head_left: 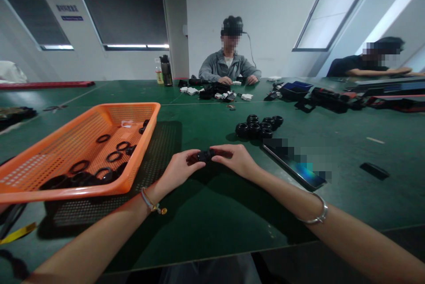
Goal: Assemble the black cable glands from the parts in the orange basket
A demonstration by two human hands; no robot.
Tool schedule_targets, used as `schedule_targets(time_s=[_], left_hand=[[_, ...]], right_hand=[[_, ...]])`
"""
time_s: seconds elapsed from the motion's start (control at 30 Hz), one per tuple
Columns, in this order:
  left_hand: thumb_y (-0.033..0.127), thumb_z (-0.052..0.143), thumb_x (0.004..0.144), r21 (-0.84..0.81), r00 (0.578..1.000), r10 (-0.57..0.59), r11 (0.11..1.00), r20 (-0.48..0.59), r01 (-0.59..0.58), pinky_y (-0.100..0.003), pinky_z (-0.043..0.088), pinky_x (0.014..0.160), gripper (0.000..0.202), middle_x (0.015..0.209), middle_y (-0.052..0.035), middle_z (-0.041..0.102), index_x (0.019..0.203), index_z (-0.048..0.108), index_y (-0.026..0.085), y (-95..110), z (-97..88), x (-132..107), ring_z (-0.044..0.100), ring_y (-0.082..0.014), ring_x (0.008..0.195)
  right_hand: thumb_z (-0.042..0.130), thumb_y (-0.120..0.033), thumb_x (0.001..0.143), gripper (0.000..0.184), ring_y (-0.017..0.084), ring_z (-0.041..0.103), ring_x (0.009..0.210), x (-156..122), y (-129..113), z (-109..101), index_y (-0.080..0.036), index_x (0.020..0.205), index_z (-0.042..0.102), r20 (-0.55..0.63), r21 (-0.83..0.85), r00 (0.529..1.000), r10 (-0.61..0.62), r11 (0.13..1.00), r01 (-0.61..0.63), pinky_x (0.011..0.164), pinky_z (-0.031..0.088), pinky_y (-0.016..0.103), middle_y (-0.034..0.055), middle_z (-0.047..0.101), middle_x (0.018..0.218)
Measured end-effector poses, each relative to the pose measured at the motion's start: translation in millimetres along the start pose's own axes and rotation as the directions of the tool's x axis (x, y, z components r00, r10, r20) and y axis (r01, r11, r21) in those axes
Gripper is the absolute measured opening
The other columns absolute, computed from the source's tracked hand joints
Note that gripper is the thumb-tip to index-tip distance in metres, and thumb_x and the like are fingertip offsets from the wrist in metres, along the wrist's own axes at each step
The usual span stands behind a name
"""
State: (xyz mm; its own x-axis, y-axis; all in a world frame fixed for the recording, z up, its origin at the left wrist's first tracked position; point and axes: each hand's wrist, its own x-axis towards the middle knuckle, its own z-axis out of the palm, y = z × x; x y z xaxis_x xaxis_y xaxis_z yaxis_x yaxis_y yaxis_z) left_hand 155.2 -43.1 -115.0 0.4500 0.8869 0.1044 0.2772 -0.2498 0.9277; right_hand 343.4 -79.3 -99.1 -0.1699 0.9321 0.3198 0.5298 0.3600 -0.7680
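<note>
Between my two hands, just above the green table (212, 217), is a small black plastic part (206, 155). My left hand (181, 166) pinches its left end, thumb below and fingers above. The right end sits in the closed fingertips of my right hand (237, 159). Much of the part is covered by my fingers, so its exact kind does not show. Beyond my right hand stands a cluster of several round, glossy black parts (254, 130). An orange plastic basket (146, 142) to the left holds black rings (114, 156) and larger round black pieces.
A phone (295, 166) lies right of my right hand, with a small black object (374, 170) farther right. Across the table a person (229, 65) sits behind black and white parts (221, 91). Another person (375, 60) sits at far right. Two bottles (166, 71) stand at the back.
</note>
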Motion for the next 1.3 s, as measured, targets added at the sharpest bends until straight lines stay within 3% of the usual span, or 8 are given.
schedule_targets(time_s=[0.27, 0.4, 0.63, 0.93, 1.07, 1.3], left_hand=[[0.024, 0.065, 0.066, -0.014, 0.998, 0.066, 0.998, 0.010, -0.066, -0.034, 0.051, 0.079, 0.038, 0.095, -0.0065, 0.069, 0.102, 0.061, 0.015, -1.4, 2.0, 0.8, 0.064, -0.0204, 0.085], [0.025, 0.063, 0.068, -0.016, 0.997, 0.061, 0.998, 0.038, -0.060, -0.035, 0.051, 0.080, 0.039, 0.097, -0.0066, 0.069, 0.105, 0.061, 0.014, -1.3, 1.6, 0.3, 0.065, -0.0212, 0.086], [0.024, 0.064, 0.067, 0.032, 0.997, 0.067, 0.997, 0.030, -0.068, -0.037, 0.049, 0.085, 0.040, 0.105, -0.0071, 0.067, 0.106, 0.062, 0.015, 0.2, 0.5, -0.9, 0.063, -0.0224, 0.092], [0.026, 0.065, 0.066, 0.148, 0.992, 0.127, 0.981, 0.010, -0.127, -0.036, 0.048, 0.085, 0.039, 0.100, -0.0072, 0.067, 0.105, 0.063, 0.016, -2.7, -1.5, -1.4, 0.062, -0.0220, 0.090], [0.026, 0.065, 0.067, 0.175, 0.991, 0.132, 0.976, 0.004, -0.131, -0.035, 0.048, 0.083, 0.040, 0.099, -0.0075, 0.067, 0.105, 0.063, 0.017, -3.5, -1.9, -1.3, 0.062, -0.0218, 0.089], [0.026, 0.063, 0.069, 0.164, 0.992, 0.123, 0.979, -0.013, -0.119, -0.034, 0.048, 0.083, 0.036, 0.098, -0.0057, 0.068, 0.104, 0.064, 0.018, -0.9, -0.5, -0.8, 0.062, -0.0217, 0.089]], right_hand=[[0.064, -0.013, 0.066, 0.035, 0.020, 0.064, 0.088, 3.2, 5.0, -1.1, -0.016, 0.101, 0.065, 0.038, 0.166, 0.999, 0.031, 0.985, -0.037, 0.082, 0.052, 0.037, 0.0074, 0.067, 0.098], [0.062, -0.011, 0.066, 0.033, 0.018, 0.062, 0.091, 2.6, 6.5, -2.5, -0.019, 0.098, 0.066, 0.048, 0.218, 0.999, -0.017, 0.976, 0.006, 0.085, 0.052, 0.036, 0.0050, 0.064, 0.101], [0.062, -0.012, 0.066, 0.033, 0.017, 0.062, 0.087, 0.7, 4.3, -2.2, -0.020, 0.098, 0.067, 0.043, 0.151, 0.997, -0.061, 0.987, 0.054, 0.080, 0.054, 0.034, 0.0050, 0.061, 0.101], [0.064, -0.018, 0.068, 0.029, 0.018, 0.064, 0.081, 1.3, 4.5, -0.8, -0.018, 0.097, 0.067, 0.042, 0.020, 0.998, -0.048, 0.999, 0.047, 0.077, 0.054, 0.034, 0.0060, 0.067, 0.090], [0.067, -0.016, 0.065, 0.041, 0.017, 0.065, 0.077, 0.9, 4.0, 1.2, -0.020, 0.106, 0.062, 0.003, 0.064, 1.000, 0.011, 0.998, -0.011, 0.076, 0.054, 0.034, 0.0038, 0.069, 0.085], [0.066, -0.015, 0.064, 0.038, 0.020, 0.067, 0.084, 1.5, 11.3, 1.0, -0.017, 0.102, 0.065, 0.072, 0.213, 0.997, 0.008, 0.977, -0.023, 0.084, 0.052, 0.040, 0.0060, 0.070, 0.094]])
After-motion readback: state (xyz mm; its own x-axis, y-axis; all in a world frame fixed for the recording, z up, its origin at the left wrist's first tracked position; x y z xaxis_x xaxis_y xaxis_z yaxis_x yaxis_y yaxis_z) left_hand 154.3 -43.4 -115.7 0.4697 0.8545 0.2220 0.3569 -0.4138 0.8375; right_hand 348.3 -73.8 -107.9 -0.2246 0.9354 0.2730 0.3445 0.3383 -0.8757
